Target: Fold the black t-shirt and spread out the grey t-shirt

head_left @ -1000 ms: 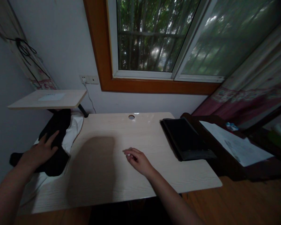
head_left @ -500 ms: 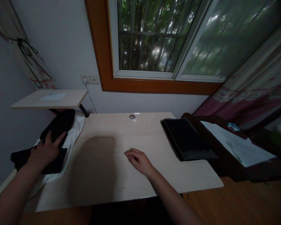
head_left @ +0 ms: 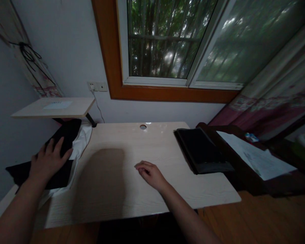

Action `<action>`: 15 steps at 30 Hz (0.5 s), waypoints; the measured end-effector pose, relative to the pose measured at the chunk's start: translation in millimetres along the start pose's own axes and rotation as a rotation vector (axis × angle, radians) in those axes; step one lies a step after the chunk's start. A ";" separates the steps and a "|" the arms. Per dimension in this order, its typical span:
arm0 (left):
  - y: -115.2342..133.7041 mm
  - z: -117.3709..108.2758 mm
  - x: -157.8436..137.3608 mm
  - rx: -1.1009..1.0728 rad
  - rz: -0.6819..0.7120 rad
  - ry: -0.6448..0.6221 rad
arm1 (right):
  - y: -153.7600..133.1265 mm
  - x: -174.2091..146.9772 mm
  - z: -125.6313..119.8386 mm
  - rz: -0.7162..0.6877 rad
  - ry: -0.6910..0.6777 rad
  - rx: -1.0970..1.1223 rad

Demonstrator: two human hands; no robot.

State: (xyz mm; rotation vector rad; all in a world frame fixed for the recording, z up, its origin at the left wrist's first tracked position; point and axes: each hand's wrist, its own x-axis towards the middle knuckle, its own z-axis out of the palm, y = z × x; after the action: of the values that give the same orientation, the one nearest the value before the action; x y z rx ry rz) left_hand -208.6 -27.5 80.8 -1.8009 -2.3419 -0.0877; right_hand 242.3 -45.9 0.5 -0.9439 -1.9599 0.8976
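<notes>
My left hand lies over a pile of folded cloth at the desk's left end, its fingers spread. Black cloth forms the top of the pile, and white cloth shows along its right side. Whether the palm presses on the fabric or just hovers is hard to tell. Near the middle of the pale wooden desk, my right hand rests on the surface with loosely curled fingers. Nothing shows inside those curled fingers.
A flat black folder-like item lies at the desk's right side. Beyond it, a dark wooden piece of furniture bears white paper. A raised shelf overhangs the pile, with a black support. The window is ahead.
My left hand has shifted slightly up, its fingers now lying flatter across the black cloth. The lower white cloth and the black cloth's left corner have moved a little. My right hand stays put.
</notes>
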 end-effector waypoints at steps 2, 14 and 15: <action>4.5 15.7 -1.7 0.007 -0.011 0.077 | 0.2 -0.3 -0.2 0.003 0.005 0.006; 53.1 6.1 -34.7 -0.036 0.097 0.328 | -4.2 -3.9 -20.7 -0.062 0.243 -0.169; 61.9 10.9 -38.3 -0.055 0.145 0.317 | -4.5 -4.4 -28.4 -0.058 0.288 -0.237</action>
State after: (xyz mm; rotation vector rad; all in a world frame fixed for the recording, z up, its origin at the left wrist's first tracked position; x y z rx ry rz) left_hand -140.7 -46.0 59.1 -1.8214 -2.0040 -0.3896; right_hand 267.0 -44.4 15.8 -1.0790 -1.8570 0.4723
